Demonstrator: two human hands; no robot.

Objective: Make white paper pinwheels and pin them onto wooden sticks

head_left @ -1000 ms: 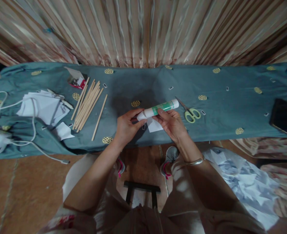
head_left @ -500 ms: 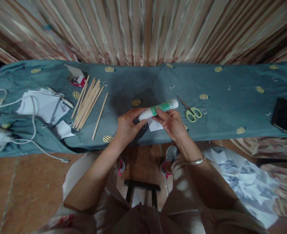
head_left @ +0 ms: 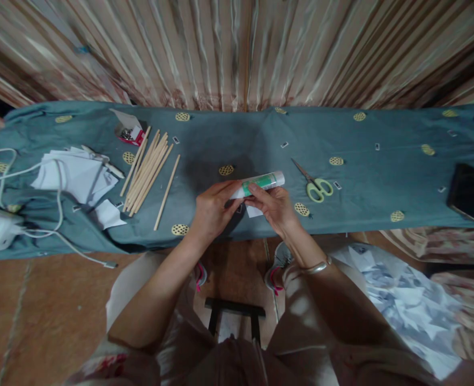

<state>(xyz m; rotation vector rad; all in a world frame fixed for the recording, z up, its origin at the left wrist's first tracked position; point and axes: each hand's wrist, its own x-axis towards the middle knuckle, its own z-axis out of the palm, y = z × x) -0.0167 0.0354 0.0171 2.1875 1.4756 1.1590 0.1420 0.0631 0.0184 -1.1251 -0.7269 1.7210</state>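
The glue stick (head_left: 261,183) sits in both grips, left hand (head_left: 212,210) and right hand (head_left: 275,206) closed around it over paper (head_left: 253,211) at the table's (head_left: 382,182) near edge, steadying it.

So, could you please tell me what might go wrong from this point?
Three possible risks. The glue stick lies between both hands, the left hand and the right hand, right over a small white paper, so glue might smear fingers or cloth. The scissors lie open beside the right hand, so a sideways reach could catch the blades. The paper sits near the table edge and might slide off.
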